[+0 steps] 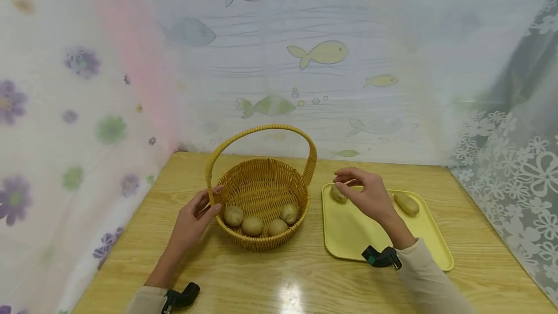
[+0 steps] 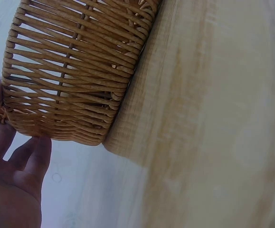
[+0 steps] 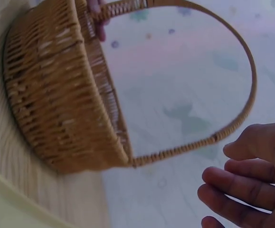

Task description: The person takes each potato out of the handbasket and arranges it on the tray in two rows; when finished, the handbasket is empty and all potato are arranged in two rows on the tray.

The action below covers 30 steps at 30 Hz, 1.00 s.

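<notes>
My left hand [image 1: 192, 219] holds the wicker basket [image 1: 261, 245] at its left side, by the foot of its arched handle. In the left wrist view, fingers [image 2: 38, 154] lie against the woven wall. Several potatoes [image 1: 252, 226] rest along the near side of the basket's floor. My right hand [image 1: 368, 195] hovers over the yellow tray [image 1: 348, 251], fingers loosely bent, thumb apart from them, and nothing held in the right wrist view. Just beyond its thumb a potato [image 1: 336, 195] lies in the tray's far left corner. Another potato [image 1: 407, 204] is at the far right, with one partly hidden behind the wrist.
Basket and tray stand side by side on a wooden table [image 1: 305, 275]. The tall handle [image 1: 270, 126] arches over the basket. A curtain with fish prints [image 1: 329, 52] hangs behind the table, and patterned curtains flank both sides.
</notes>
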Motion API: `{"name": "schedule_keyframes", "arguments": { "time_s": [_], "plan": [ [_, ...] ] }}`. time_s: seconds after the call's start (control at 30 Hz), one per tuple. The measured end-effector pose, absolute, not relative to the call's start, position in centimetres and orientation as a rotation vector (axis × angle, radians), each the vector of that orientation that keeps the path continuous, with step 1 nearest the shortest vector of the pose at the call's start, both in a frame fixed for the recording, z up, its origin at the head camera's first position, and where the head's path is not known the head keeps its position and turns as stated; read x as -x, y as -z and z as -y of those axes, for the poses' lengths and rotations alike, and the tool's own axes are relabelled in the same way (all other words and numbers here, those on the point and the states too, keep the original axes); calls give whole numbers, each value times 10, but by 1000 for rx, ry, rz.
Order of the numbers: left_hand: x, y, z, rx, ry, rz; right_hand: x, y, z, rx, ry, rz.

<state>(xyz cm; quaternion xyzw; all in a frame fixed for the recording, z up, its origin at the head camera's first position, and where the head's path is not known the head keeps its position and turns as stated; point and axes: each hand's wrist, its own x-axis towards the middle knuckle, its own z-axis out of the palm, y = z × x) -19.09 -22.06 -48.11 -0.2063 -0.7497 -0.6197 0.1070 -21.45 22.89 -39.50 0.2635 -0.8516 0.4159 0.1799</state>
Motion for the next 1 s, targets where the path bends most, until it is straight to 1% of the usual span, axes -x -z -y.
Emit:
{"name": "schedule_keyframes", "arguments": {
  "time_s": [0.53,1.0],
  "plan": [
    [191,482,220,616,1808,2195,230,381,-174,-1063,-1270,2403],
    [190,482,221,593,1797,2214,246,377,-134,-1180,-1201,2505]
  ]
}}
